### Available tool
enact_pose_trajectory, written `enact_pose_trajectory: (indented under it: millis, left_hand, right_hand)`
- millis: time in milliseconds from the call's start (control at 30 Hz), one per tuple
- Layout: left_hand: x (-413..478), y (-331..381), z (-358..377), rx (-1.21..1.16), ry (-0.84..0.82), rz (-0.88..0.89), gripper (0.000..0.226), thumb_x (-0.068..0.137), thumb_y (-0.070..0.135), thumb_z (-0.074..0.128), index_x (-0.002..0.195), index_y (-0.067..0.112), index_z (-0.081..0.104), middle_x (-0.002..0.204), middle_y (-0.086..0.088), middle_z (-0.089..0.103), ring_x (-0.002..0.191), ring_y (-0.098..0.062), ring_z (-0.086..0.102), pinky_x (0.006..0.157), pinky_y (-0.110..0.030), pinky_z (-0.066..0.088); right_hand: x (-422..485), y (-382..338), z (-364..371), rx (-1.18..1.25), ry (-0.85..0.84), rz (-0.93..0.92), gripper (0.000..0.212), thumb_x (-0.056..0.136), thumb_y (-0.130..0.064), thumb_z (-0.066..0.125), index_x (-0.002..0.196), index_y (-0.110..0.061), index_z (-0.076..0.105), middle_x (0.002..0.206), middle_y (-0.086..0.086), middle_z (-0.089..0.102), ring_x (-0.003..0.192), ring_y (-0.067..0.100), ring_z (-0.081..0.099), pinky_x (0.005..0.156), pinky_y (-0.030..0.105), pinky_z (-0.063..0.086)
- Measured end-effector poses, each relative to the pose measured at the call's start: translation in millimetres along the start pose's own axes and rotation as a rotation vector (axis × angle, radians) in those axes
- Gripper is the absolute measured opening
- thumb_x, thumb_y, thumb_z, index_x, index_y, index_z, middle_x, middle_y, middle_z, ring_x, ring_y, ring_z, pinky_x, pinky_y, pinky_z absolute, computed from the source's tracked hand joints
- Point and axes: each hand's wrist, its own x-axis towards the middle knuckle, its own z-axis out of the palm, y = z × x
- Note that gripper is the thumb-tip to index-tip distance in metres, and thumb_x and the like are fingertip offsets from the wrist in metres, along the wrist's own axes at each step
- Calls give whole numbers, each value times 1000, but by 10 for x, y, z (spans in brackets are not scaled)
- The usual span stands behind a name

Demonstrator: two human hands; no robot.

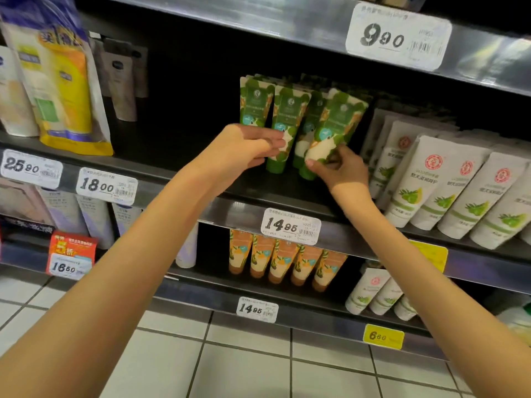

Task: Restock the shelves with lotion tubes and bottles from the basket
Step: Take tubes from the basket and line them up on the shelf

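Shelf (161, 179) holds green tubes (290, 110); left hand (241, 147) and right hand (342, 168) each pinch one.

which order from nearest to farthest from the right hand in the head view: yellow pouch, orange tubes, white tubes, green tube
1. green tube, pinched in the right hand
2. white tubes, just right, same shelf
3. orange tubes, shelf below
4. yellow pouch, far left

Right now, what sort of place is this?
Likely a supermarket or drugstore skincare aisle. It has tiered metal shelves with a barcoded price tag on the rail. Rows of identical green tubes, white tubes and orange tubes face outward.
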Motion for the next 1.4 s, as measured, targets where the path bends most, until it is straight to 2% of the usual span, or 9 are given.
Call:
enact_pose_trajectory:
  millis: [233, 367, 567, 667, 767, 900, 1067, 1233, 1400]
  left_hand:
    - [14, -38, -177, -28, 127, -78, 29, 95, 7, 43, 122, 8, 55, 121, -8, 62, 113, -17, 59, 105, -36, 41]
    - [7, -52, -213, -60, 168, -98, 28, 95, 6, 44, 120, 6, 56, 119, -10, 63, 109, -17, 60, 102, -32, 43]
    - [-17, -47, -207, -65, 200, -135, 28, 94, 7, 44, 120, 4, 55, 121, -11, 62, 113, -20, 58, 106, -37, 40]
    - [-22, -44, -213, -67, 217, -143, 29, 94, 7, 45, 121, 4, 55, 120, -12, 62, 112, -20, 59, 104, -36, 41]
    - [-34, -51, -224, -47, 218, -141, 29, 94, 8, 44, 122, 4, 55, 120, -11, 62, 111, -20, 59, 102, -35, 42]
    - [-161, -28, -387, -3, 179, -83, 25, 96, 10, 41, 114, 12, 59, 115, -7, 65, 104, -13, 62, 94, -26, 48]
    - [-1271, -134, -1006, 84, 260, 91, 16, 86, 29, 59, 95, 26, 72, 100, 3, 74, 98, -9, 68, 81, -15, 53]
    - [-3087, -277, -1446, 195, 528, -200, 55, 55, 69, 70, 92, 29, 73, 99, 4, 74, 95, -8, 68, 80, -13, 51]
    - [-4515, -619, -1385, 214, 837, -660, 15, 87, 5, 53, 88, 10, 66, 98, -9, 71, 83, -1, 64, 76, -5, 48]
  right_hand:
    - [102, 72, 86, -11, -30, 38, 57, 75, -22, 75, 122, 0, 50, 90, 4, 54, 81, 12, 52, 54, 1, 39]
    - [110, 80, 116, -47, 5, 36, 52, 72, -24, 77, 112, 0, 54, 74, -4, 50, 80, 13, 51, 63, 17, 37]
    - [111, 82, 141, -44, 10, 28, 46, 71, -25, 78, 103, -2, 55, 70, -8, 47, 77, 12, 51, 52, 11, 36]
    - [109, 57, 145, -50, 9, 43, 48, 71, -26, 77, 105, -1, 55, 73, -5, 49, 77, 12, 51, 56, 8, 37]
    - [16, -10, 94, -37, 3, 94, 51, 75, -30, 74, 111, -1, 53, 81, 0, 54, 82, 13, 52, 72, 22, 43]
    - [-442, -232, -24, 98, 143, -88, 23, 84, -24, 65, 101, -12, 55, 83, 1, 57, 76, 13, 54, 67, 15, 45]
    - [-1100, -822, 312, 304, -503, -194, 9, 87, -17, 59, 94, -19, 65, 87, -5, 67, 86, 8, 64, 80, 25, 53]
    - [-1762, -1470, 1004, 441, -1229, -236, 13, 86, -5, 58, 97, -8, 64, 95, 16, 69, 87, 23, 66, 85, 29, 52]
    - [-2549, -1898, 1556, 487, -1646, -386, 11, 84, -9, 57, 84, -18, 64, 83, 11, 71, 74, 14, 66, 78, 29, 53]
